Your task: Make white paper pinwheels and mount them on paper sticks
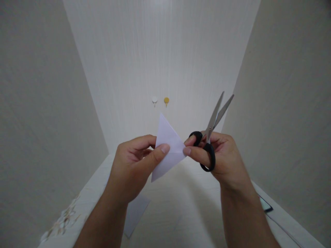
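A white sheet of paper folded into a triangle is held up in front of me, one corner pointing upward. My left hand pinches its left side, thumb on the near face and fingers behind. The thumb and a fingertip of my right hand touch its right corner. Black-handled scissors hang on the right hand, with thumb and finger through the loops. Their blades are slightly apart and point up and to the right, away from the paper.
Another piece of paper lies on the pale table, partly behind my left forearm. Small pale scraps are at the left edge. A dark-edged device with a cable sits at right. Two hooks, white and yellow, are on the wall.
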Demonstrator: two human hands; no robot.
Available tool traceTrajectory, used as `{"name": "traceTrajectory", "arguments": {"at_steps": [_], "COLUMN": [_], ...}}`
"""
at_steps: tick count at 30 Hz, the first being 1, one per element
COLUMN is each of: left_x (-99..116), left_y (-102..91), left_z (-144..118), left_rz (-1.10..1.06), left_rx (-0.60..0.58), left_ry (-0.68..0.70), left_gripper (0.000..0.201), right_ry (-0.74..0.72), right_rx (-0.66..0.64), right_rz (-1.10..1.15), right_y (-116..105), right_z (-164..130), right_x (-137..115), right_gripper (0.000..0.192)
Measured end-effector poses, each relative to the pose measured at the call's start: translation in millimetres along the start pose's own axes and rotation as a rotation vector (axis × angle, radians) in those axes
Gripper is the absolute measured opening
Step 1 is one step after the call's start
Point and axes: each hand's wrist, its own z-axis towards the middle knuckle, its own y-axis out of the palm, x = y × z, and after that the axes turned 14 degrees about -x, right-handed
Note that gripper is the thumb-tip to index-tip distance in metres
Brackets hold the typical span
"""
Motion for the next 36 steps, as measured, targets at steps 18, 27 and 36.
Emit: {"name": "traceTrajectory", "arguments": {"at_steps": [18,27,36], "left_x": [3,5,-1], "left_y": [2.1,1.5,-0.6], "left_z": [-2,-1,0], "left_rz": [0.042,0.027,-0.015], "left_rx": [0.090,0.085,0.131], "left_ry": [0.072,0.075,0.068], "left_gripper": [0.020,0.019,0.017], "right_ry": [0.415,0.384,0.223], "right_rx": [-0.517,-0.473,-0.486], "right_rz": [-0.197,-0.135,-0.235], "right_y": [-29,-30,-33], "right_z": [-7,-5,-6], "right_x": [3,7,5], "right_gripper": [0.031,0.037,0.033]}}
